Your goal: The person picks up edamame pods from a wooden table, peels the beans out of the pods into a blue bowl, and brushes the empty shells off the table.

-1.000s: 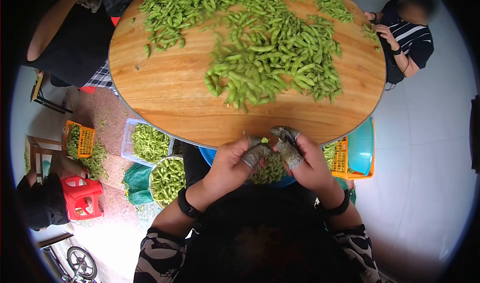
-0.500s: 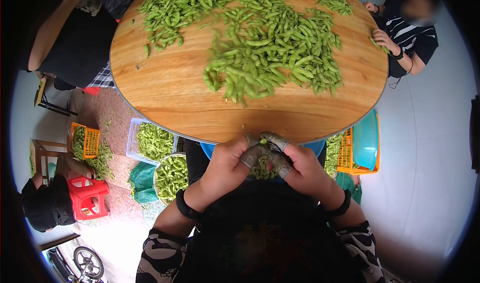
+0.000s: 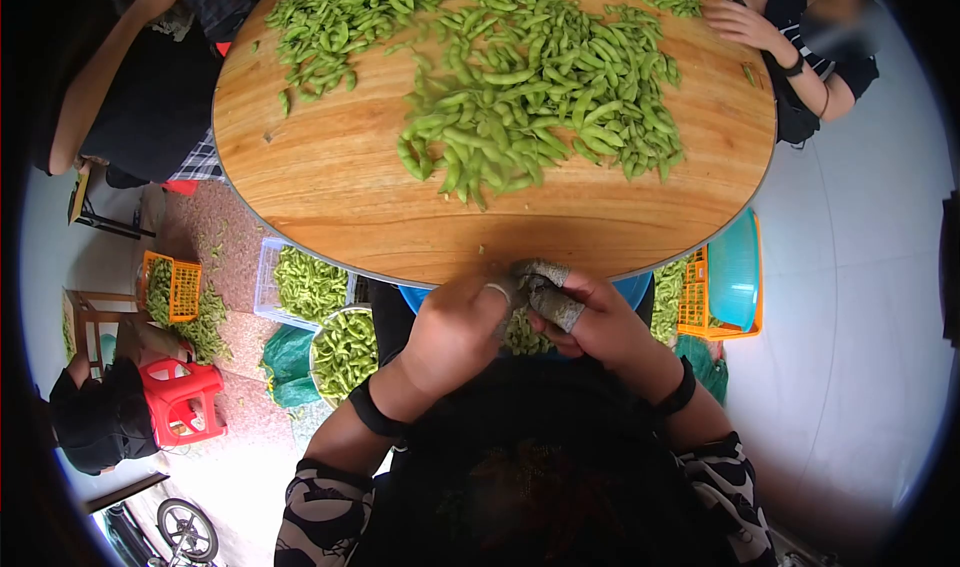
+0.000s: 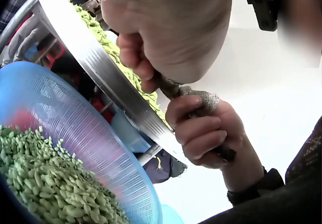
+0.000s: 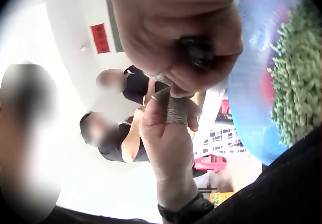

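In front of my body, just below the table's near edge, my left hand [image 3: 450, 332] and right hand [image 3: 610, 332] meet at the fingertips. Grey wraps [image 3: 557, 309] cover the thumbs and some fingers. The left hand's fingers are curled in a pinch on a soybean pod, which they hide at this moment. My right hand's fingers curl round a dark handle [image 4: 225, 153] that sticks out below the little finger; the tool's kind is hidden. Beneath the hands, a blue mesh basket [image 4: 75, 108] holds shelled green soybeans [image 4: 60, 189].
A round wooden table [image 3: 330, 187] carries heaped soybean pods [image 3: 600, 87]. At left are a white crate [image 3: 266, 277], a bowl of pods [image 3: 345, 357] and a red stool [image 3: 185, 397]. An orange crate [image 3: 692, 302] stands right. Other people sit around, one [image 3: 815, 67] across at right.
The green pod seen between my fingertips half a second ago is now covered. My left hand has rolled inward over the right fingertips. The person at right has moved their hands farther over the table.
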The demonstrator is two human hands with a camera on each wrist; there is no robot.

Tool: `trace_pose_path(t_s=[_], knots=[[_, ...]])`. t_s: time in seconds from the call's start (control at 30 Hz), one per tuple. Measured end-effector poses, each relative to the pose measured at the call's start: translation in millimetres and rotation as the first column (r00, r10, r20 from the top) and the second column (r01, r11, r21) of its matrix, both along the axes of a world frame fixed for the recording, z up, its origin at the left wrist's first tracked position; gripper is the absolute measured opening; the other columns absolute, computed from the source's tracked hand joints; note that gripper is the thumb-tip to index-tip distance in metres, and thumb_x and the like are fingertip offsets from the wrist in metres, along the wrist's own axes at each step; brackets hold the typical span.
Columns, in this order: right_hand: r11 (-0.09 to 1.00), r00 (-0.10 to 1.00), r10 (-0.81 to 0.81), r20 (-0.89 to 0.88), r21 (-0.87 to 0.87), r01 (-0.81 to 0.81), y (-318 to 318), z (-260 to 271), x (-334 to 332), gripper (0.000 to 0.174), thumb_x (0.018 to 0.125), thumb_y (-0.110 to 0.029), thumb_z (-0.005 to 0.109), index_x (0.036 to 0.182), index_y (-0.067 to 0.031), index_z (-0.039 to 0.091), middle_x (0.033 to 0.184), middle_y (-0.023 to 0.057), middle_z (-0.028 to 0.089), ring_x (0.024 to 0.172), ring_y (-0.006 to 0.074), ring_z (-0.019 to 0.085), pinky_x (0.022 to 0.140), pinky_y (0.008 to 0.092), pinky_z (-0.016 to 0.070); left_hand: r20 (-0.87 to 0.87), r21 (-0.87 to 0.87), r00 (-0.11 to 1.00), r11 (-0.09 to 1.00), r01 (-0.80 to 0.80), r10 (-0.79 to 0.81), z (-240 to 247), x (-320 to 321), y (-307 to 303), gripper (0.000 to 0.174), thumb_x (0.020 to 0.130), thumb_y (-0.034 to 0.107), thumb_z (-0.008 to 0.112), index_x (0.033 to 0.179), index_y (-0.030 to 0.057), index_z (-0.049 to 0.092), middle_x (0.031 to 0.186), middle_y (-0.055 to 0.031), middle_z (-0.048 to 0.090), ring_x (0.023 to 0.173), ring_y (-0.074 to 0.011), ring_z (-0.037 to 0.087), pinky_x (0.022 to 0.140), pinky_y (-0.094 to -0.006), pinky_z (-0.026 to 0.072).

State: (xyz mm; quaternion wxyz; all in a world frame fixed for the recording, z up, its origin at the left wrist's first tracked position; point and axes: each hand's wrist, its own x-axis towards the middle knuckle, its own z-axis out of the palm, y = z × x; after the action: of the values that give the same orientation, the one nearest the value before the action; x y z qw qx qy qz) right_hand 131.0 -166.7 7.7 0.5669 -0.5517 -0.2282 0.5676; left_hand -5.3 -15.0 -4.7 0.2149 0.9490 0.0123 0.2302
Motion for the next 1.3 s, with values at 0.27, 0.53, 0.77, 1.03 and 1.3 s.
trace_pose_path(t_s=[0.27, 0.53, 0.77, 1.03, 1.3], knots=[[1.0, 0.957, -0.018, -0.29, 0.013, 0.023, 0, 12, -1, 0.027, 0.1, -0.014, 0.047, 0.126, -0.0111, 0.054, 0.075, -0.0024, 0.054, 0.05, 0.0025, 0.036, 0.043, 0.0187, 0.0262, -0.104, -0.98, 0.971, 0.186, -0.064, -0.215, -1, -3, 2, 0.013, 0.089, 0.014, 0.067, 0.095, 0.0031, 0.062, 0.069, -0.0003, 0.058, 0.056, -0.0114, 0.053, 0.051, -0.026, 0.0441], [0.998, 0.996, 0.038, 0.075, -0.048, -0.035, 2, 12, 0, 0.029, 0.097, -0.009, 0.046, 0.125, -0.0087, 0.055, 0.076, 0.0, 0.06, 0.051, 0.0044, 0.048, 0.046, 0.0197, 0.0416, 0.019, 0.274, 0.999, 0.961, -0.046, 0.042, 8, 3, -1, 0.015, 0.071, 0.003, 0.069, 0.079, 0.0039, 0.056, 0.072, -0.0113, 0.058, 0.056, -0.0307, 0.056, 0.051, -0.0398, 0.0475], [0.997, 0.951, -0.05, 0.306, 0.066, 0.031, 0, -12, 0, 0.024, 0.097, -0.011, 0.049, 0.12, -0.0062, 0.058, 0.073, -0.0009, 0.06, 0.049, 0.0046, 0.05, 0.044, 0.02, 0.0402, -0.075, -0.079, 0.987, 0.986, -0.149, 0.143, 4, 10, -6, 0.011, 0.08, 0.002, 0.062, 0.09, 0.0037, 0.059, 0.07, -0.0119, 0.059, 0.055, -0.026, 0.055, 0.053, -0.04, 0.0474], [0.981, 0.814, -0.191, 0.549, 0.13, 0.142, -6, 6, 0, 0.022, 0.087, -0.012, 0.062, 0.107, -0.0017, 0.062, 0.08, 0.0104, 0.065, 0.07, 0.022, 0.065, 0.065, 0.0322, 0.0511, -0.191, -0.744, 0.982, 0.654, -0.134, -0.015, 1, 0, -3, 0.006, 0.09, 0.002, 0.057, 0.085, 0.0022, 0.06, 0.065, -0.0049, 0.056, 0.054, -0.0138, 0.051, 0.053, -0.0256, 0.044], [0.987, 0.994, 0.095, -0.048, 0.131, -0.088, 0, 7, 1, 0.025, 0.089, -0.017, 0.066, 0.11, -0.0042, 0.059, 0.067, 0.0037, 0.057, 0.053, 0.0149, 0.054, 0.05, 0.0275, 0.0426, 0.003, -0.971, 0.946, 0.226, 0.081, -0.324, 12, -13, -4, 0.011, 0.095, 0.005, 0.054, 0.086, 0.0033, 0.061, 0.063, 0.002, 0.051, 0.052, -0.008, 0.048, 0.048, -0.0234, 0.0388]])
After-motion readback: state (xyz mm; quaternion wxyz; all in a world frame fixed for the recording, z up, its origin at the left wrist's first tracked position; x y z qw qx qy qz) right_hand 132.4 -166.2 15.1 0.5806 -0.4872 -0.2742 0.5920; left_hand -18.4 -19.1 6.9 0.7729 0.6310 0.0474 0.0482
